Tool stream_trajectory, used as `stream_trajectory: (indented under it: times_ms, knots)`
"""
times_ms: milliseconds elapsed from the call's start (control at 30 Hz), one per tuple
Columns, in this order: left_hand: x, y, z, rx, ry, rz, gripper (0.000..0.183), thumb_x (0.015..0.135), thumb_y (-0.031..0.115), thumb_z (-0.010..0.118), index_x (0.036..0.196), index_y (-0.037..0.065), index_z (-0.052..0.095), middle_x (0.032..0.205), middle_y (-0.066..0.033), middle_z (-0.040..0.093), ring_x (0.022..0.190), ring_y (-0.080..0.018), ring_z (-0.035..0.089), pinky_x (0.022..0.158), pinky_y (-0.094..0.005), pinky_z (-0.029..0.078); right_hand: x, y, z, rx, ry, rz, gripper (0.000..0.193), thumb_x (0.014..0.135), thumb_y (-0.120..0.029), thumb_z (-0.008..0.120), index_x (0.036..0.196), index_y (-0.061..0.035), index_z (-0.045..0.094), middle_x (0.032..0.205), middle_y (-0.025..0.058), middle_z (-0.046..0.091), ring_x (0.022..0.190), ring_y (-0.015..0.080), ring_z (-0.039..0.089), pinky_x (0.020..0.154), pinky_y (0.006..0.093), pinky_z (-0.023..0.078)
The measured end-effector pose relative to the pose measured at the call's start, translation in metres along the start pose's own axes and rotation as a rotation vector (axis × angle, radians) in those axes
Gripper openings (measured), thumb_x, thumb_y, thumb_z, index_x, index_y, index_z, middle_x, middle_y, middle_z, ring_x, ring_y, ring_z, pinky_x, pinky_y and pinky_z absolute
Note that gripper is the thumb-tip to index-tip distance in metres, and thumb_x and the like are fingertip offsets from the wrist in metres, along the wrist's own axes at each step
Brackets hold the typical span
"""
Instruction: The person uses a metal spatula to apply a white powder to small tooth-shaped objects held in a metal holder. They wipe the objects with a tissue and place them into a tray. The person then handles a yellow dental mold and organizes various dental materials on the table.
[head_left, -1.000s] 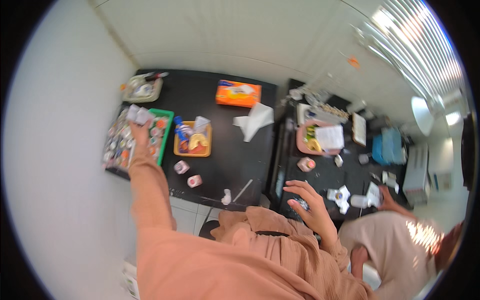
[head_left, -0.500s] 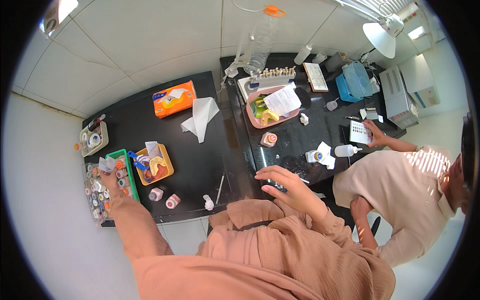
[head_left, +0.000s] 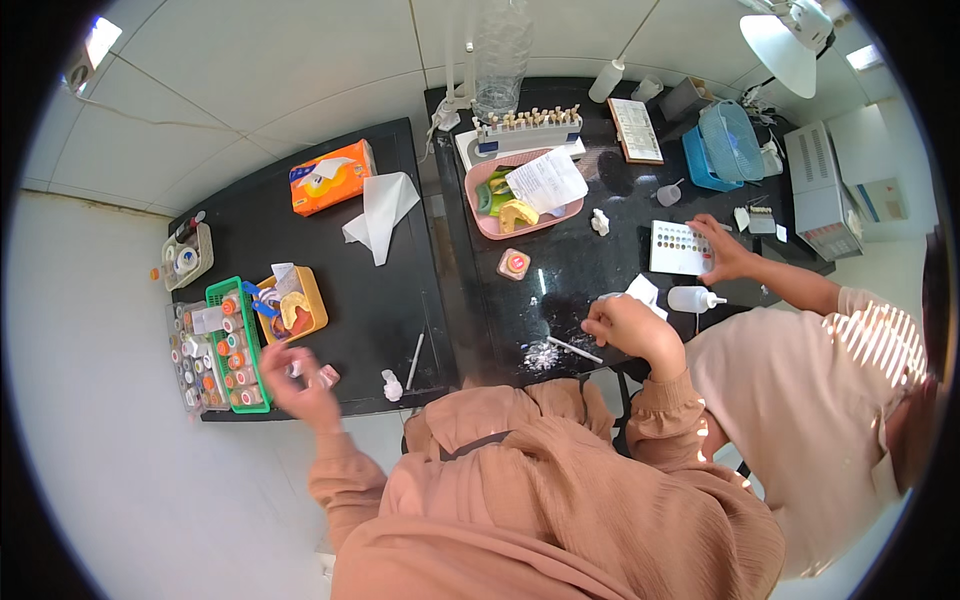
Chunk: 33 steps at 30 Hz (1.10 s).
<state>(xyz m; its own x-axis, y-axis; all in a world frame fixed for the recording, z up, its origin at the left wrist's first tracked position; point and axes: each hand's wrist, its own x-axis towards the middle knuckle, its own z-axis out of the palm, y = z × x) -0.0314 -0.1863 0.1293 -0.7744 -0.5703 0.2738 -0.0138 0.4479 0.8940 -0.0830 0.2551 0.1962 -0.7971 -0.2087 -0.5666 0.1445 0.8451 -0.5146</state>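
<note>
My left hand [head_left: 302, 388], smeared by motion, hovers near the front edge of the left table. Beside it is a small pink jar [head_left: 329, 376], and another small jar [head_left: 294, 369] is partly covered by the fingers. Further left stand a green basket [head_left: 262, 402] of small capped jars and a yellow tray [head_left: 319, 297] with a dental cast [head_left: 293, 304]. Over the right table my right hand [head_left: 636, 325] is closed, fingers curled in; anything within them is hidden. It is next to a white tissue [head_left: 645, 291]. A white stick [head_left: 575, 349] and white powder [head_left: 541, 355] lie near it.
At right, a co-worker's hand [head_left: 728, 250] touches a white card with dots [head_left: 680, 248]. A squeeze bottle [head_left: 692, 299] lies near it. Behind are a pink tray [head_left: 478, 222], a capped jar [head_left: 514, 264] and an orange tissue pack [head_left: 332, 178]. A lamp [head_left: 780, 50] overhangs the right table.
My left hand has left the green basket and come right, toward me. My right hand has moved right to the tissue, and its fingers have curled. The co-worker's card has shifted left.
</note>
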Motion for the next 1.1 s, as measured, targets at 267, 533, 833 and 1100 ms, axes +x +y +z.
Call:
stream_trajectory:
  times_ms: [267,533,833,1100]
  knots:
    - [-0.074,0.079,0.170,0.010,-0.459,0.084,0.035,0.077,0.008,0.076,0.110,0.003,0.063,0.107,-0.0105,0.063,0.089,-0.0217,0.062,0.080,-0.0329,0.051,0.016,0.003,-0.044,0.085,0.043,-0.181,0.016,0.087,-0.015,0.066,0.090,0.0016,0.066,0.060,0.0119,0.064,0.054,0.0218,0.062,0.055,0.0324,0.047]
    - [-0.090,0.062,0.247,0.233,-0.600,0.139,0.051,0.071,0.022,0.083,0.114,0.003,0.063,0.109,-0.0100,0.064,0.105,-0.0318,0.057,0.090,-0.0408,0.047,0.018,0.028,-0.054,0.081,-0.012,-0.305,0.017,0.088,-0.019,0.067,0.092,-0.0025,0.065,0.072,0.0138,0.068,0.067,0.0312,0.066,0.060,0.0369,0.050]
    - [-0.097,0.076,0.228,0.194,-0.604,-0.030,0.038,0.075,0.018,0.080,0.104,0.003,0.060,0.095,-0.0142,0.068,0.086,-0.0255,0.067,0.078,-0.0370,0.053,0.027,0.031,-0.050,0.129,0.048,-0.381,0.017,0.086,-0.015,0.067,0.094,-0.0013,0.062,0.078,0.0137,0.067,0.073,0.0309,0.066,0.067,0.0379,0.051]
    - [-0.094,0.135,0.195,0.037,-0.643,-0.109,0.035,0.075,0.013,0.080,0.098,0.002,0.057,0.085,-0.0121,0.069,0.074,-0.0222,0.071,0.063,-0.0323,0.056,0.019,-0.017,0.001,0.430,0.431,-0.581,0.051,0.081,-0.006,0.071,0.127,-0.0066,0.051,0.119,0.0138,0.059,0.102,0.0320,0.062,0.082,0.0384,0.052]
